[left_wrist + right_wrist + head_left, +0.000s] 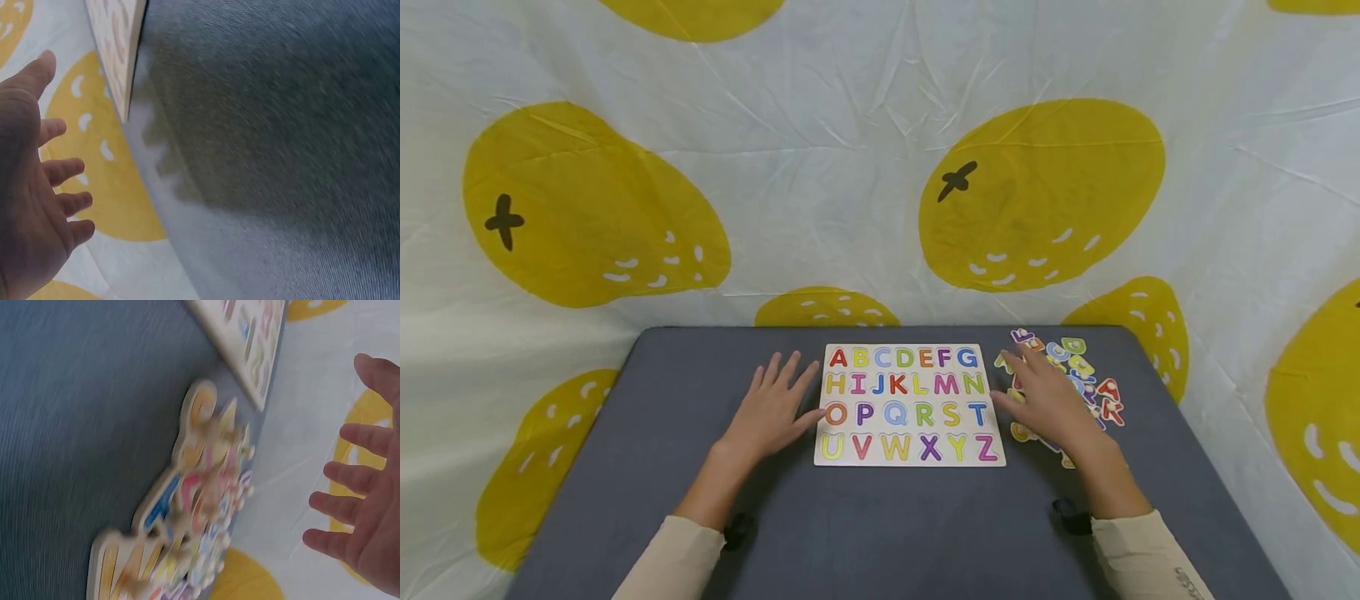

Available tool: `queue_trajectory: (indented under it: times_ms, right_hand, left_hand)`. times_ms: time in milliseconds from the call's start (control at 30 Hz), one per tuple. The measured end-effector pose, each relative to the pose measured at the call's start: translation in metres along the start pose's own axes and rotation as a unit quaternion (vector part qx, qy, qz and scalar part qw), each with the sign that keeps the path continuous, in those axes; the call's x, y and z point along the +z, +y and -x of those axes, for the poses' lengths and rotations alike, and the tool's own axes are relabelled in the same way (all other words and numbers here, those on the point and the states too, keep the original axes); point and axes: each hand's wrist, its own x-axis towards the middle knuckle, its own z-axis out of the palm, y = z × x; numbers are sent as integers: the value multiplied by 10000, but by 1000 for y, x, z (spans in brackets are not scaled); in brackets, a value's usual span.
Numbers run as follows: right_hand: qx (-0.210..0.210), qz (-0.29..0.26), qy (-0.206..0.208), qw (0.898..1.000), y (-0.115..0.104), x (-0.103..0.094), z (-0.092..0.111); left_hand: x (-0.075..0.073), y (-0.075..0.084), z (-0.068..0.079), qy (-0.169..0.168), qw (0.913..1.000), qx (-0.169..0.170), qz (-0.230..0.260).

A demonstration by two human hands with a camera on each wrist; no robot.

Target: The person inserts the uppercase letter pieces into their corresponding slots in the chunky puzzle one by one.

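An alphabet puzzle board [880, 429] with rows of coloured letters from A to Z lies flat on the table. My left hand [771, 410], fingers spread, hovers by the board's left edge and holds nothing. On the other side, my right hand [1051, 402] is held above a heap of loose letter pieces, its fingers straight and spread. Part of that heap is hidden beneath the hand. Among the pieces, a red letter K [1112, 410] shows at the right. In the right wrist view the letter pieces [164, 503] carry small knobs, and the palm is bare.
The dark grey table [880, 533] carries the board near its far edge. Behind it hangs a white cloth [820, 208] printed with large yellow fruit shapes. A black wrist strap [1071, 517] sits below the right hand, another [739, 531] by the left.
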Motion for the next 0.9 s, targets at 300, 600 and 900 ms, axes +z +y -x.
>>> queue_trajectory:
  times_ms: [300, 600, 900]
  right_hand:
    - [276, -410, 37, 9988, 47, -15, 9]
    - [506, -544, 107, 9972, 101, -19, 20]
    - [1061, -1102, 276, 9878, 155, -23, 26]
  left_hand:
    - [8, -8, 0, -146, 9986, 489, 166]
    - [21, -17, -2, -563, 9934, 753, 663]
    - [34, -27, -5, -527, 9923, 763, 825]
